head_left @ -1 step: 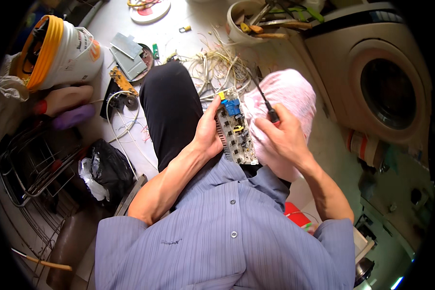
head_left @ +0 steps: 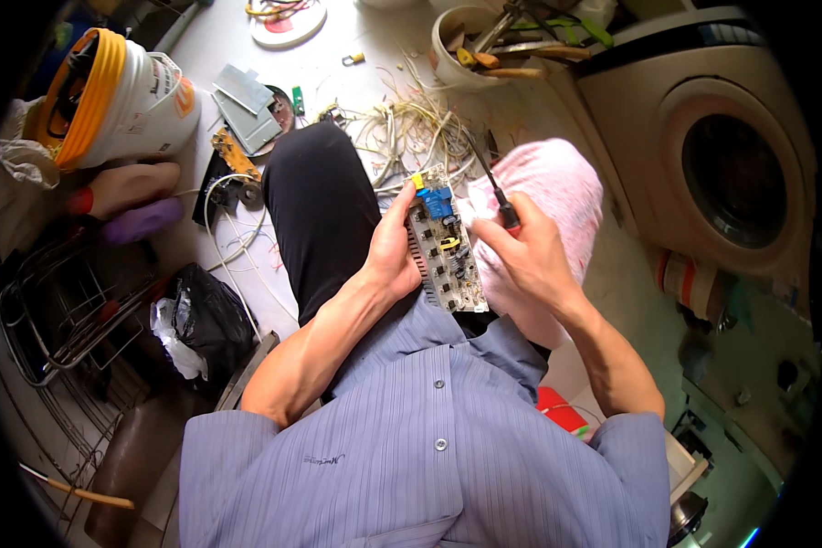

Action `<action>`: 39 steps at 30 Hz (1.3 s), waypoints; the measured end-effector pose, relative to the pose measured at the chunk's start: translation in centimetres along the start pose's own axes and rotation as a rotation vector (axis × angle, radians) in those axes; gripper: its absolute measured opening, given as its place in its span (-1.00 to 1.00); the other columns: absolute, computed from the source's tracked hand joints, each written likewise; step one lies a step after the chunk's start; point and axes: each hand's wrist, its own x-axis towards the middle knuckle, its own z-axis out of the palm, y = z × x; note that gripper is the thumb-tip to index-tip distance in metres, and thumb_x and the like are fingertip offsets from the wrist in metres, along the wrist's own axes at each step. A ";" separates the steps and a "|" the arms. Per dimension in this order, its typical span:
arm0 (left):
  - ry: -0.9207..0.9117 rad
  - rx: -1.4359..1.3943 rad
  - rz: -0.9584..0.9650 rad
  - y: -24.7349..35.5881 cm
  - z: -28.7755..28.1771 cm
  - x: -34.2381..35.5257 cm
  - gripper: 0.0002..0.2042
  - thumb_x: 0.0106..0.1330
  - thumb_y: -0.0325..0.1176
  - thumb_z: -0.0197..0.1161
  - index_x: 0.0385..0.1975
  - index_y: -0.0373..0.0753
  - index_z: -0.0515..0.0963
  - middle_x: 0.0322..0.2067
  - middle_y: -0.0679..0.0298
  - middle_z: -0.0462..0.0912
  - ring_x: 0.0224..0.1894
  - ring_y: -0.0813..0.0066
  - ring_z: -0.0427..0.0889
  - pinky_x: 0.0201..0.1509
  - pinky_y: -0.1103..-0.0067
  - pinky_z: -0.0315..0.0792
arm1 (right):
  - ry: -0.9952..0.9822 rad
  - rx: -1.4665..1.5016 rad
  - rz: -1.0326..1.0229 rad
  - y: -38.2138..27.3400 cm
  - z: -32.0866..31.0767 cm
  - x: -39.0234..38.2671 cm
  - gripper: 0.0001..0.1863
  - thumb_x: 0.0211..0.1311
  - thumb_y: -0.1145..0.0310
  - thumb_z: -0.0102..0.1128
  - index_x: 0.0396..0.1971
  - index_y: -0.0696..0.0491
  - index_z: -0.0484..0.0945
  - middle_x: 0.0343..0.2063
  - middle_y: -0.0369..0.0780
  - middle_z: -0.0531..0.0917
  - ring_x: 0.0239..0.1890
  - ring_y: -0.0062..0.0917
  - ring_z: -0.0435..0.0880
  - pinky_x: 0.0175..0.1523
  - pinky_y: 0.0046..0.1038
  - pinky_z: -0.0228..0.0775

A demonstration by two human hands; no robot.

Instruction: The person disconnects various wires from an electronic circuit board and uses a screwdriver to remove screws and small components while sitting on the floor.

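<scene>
Item 1: printed circuit board (head_left: 445, 260), populated, at the centre of the frame, tilted lengthwise above the lap; carries 1 blue component (head_left: 438, 203) near its upper end.

Item 2: left hand (head_left: 395, 256), closed around the board's left edge, thumb toward the upper corner. Handling note: an edge grip like this seems sound; keeping fingers off the parts and bracing the lower end should limit rocking.

Item 3: right hand (head_left: 537, 251), gripping item 4, right of centre; whether the thumb touches the board cannot be told.

Item 4: slim screwdriver-like tool (head_left: 509, 217), black-and-red handle, shaft toward upper centre, tip apart from the board. Advisable: bring the tip in steadily, pressing lightly, clear of the left thumb.

Surroundings: pink cloth (head_left: 557, 183) over the right knee; tangled wires (head_left: 397, 132), upper centre; tool bucket (head_left: 446, 64), upper right of centre.
</scene>
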 end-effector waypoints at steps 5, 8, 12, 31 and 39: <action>-0.029 0.151 0.028 1.6 2.3 -1.0 -0.40 0.60 0.15 -0.18 0.21 -0.28 0.49 0.05 0.10 0.67 0.09 0.22 0.67 0.28 0.24 0.50 | -0.147 0.074 0.072 -1.3 1.6 4.3 -0.47 0.07 0.08 0.50 -0.26 0.25 0.54 -0.42 -0.19 0.66 -0.35 -0.59 0.62 -0.24 -0.47 0.49; -0.085 0.217 0.006 3.2 3.7 -1.1 -0.38 0.59 0.17 -0.20 0.26 -0.27 0.44 0.13 0.12 0.62 0.17 0.22 0.61 0.36 0.21 0.43 | -0.195 0.112 0.013 -2.5 2.3 6.8 -0.48 0.07 0.06 0.46 -0.27 0.26 0.55 -0.42 -0.21 0.64 -0.35 -0.58 0.59 -0.22 -0.47 0.47; -0.187 0.477 -0.084 6.4 6.1 0.0 -0.46 0.53 0.04 0.03 0.31 -0.22 0.39 0.18 0.19 0.59 0.24 0.30 0.55 0.41 0.21 0.33 | -0.275 0.117 -0.092 -2.8 -0.5 11.4 -0.55 0.14 0.13 0.41 -0.25 0.25 0.59 -0.43 -0.26 0.62 -0.37 -0.64 0.54 -0.25 -0.51 0.44; 0.000 0.824 -0.247 6.6 7.0 5.1 -0.82 0.33 -0.44 0.33 -0.14 -0.27 0.53 -0.29 0.43 0.57 -0.32 0.70 0.51 -0.22 0.64 0.45 | -0.300 0.527 0.208 2.8 -0.8 14.9 -0.66 0.30 0.21 0.33 -0.18 0.22 0.59 -0.33 -0.30 0.67 -0.32 -0.74 0.57 -0.21 -0.56 0.46; -0.004 0.842 -0.221 6.8 6.1 5.0 -0.64 0.31 -0.42 0.34 0.09 -0.31 0.51 -0.13 0.31 0.69 -0.15 0.58 0.66 -0.03 0.51 0.58 | -0.373 0.563 0.282 3.1 -0.6 15.1 -0.66 0.33 0.22 0.33 -0.13 0.21 0.59 -0.30 -0.31 0.68 -0.29 -0.73 0.59 -0.19 -0.57 0.48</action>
